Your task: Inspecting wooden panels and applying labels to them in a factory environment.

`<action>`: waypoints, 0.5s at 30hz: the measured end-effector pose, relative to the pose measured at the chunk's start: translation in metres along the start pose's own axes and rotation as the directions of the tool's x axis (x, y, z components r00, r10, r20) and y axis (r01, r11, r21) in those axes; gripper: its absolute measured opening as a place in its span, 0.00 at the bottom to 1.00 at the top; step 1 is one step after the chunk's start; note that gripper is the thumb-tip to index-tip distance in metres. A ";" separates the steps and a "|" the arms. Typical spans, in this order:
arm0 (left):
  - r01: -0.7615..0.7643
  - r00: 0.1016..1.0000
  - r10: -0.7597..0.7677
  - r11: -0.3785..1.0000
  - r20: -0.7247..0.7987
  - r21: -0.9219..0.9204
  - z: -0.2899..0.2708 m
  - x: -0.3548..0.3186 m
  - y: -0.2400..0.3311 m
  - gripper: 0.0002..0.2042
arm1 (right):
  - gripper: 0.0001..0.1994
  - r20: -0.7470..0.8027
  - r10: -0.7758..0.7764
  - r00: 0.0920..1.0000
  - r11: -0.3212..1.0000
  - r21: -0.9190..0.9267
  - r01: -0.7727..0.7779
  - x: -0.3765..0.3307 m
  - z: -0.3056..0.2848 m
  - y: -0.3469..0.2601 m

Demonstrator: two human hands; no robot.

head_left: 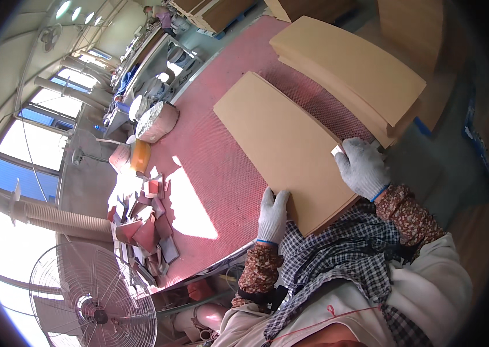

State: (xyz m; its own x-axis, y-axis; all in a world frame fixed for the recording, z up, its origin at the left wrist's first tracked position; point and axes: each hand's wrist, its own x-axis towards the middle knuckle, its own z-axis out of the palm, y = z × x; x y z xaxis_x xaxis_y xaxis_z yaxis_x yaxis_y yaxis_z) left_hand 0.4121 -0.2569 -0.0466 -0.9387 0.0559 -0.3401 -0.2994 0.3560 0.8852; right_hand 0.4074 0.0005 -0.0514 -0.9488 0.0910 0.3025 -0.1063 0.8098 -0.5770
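In the middle of the frame, we see a stack of brown boards [282,144] on the red desk [198,144]. Our left hand [272,217], partly open, touches its left edge. Our right hand [363,168] bends over the right edge; we cannot tell whether it grips. Another stack [348,69] lies upper right.

A head-worn fisheye looks down and forward from close above the left hand [272,215] and right hand [363,168].

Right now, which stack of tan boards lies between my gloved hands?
The stack nearest you: its near end sits between your left hand and right hand; the stack beside it lies outside both.
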 end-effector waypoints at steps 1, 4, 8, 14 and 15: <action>-0.003 1.000 0.003 1.000 0.003 0.005 0.002 -0.001 -0.001 0.19 | 0.12 0.022 0.028 0.999 0.998 -0.056 -0.026 -0.002 -0.004 0.001; -0.026 0.999 0.021 0.992 -0.039 -0.126 0.010 -0.002 -0.008 0.17 | 0.13 -0.018 -0.004 1.000 0.998 -0.057 0.003 -0.006 -0.006 0.003; -0.194 0.971 0.200 0.980 -0.131 0.053 0.000 -0.007 -0.028 0.18 | 0.12 0.053 0.013 0.999 0.999 -0.043 -0.011 -0.025 0.006 -0.007; 0.206 0.972 -0.228 0.709 0.057 -0.675 -0.040 -0.019 -0.050 0.16 | 0.13 0.245 0.092 0.965 0.911 0.370 -0.181 -0.068 0.005 -0.015; 0.114 0.986 -0.168 0.752 -0.022 -0.650 -0.035 -0.018 -0.049 0.17 | 0.14 0.287 0.121 0.950 0.891 0.391 -0.231 -0.074 0.000 -0.014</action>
State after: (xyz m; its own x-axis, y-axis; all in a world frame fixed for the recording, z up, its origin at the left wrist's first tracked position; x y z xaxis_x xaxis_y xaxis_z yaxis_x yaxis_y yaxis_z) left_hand 0.4375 -0.3082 -0.0724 -0.8785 -0.0252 -0.4770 -0.4427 -0.3320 0.8329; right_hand 0.4792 -0.0175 -0.0653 -0.9998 0.0180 -0.0001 0.0086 0.4738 -0.8806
